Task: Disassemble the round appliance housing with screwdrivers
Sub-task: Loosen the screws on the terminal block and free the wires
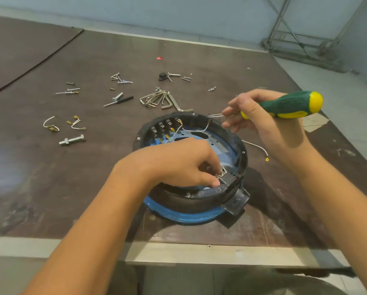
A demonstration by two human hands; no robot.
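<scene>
The round appliance housing (pixel 199 202) lies open side up on the table (pixel 50 177), close to its near edge: a black ring on a blue base. Inside it I see a row of brass terminals (pixel 167 128) along the far wall and thin white wires (pixel 197 129) running from them across the blue floor.

My left hand (pixel 178 165) reaches into the housing, its fingers curled and pinching a small metal fitting (pixel 219 176) at the near right wall. My right hand (pixel 269 124) is over the housing's far right rim, its fingers wrapped round a green-and-yellow screwdriver (pixel 293 105) whose shaft points at that rim.

Just right of the housing lies a loose wire (pixel 257 146) with a yellow ring end. Beyond the housing sits a bunch of hex keys (pixel 157 100), farther off scattered screws (pixel 119 78). Left of the housing is a bolt (pixel 71 140).
</scene>
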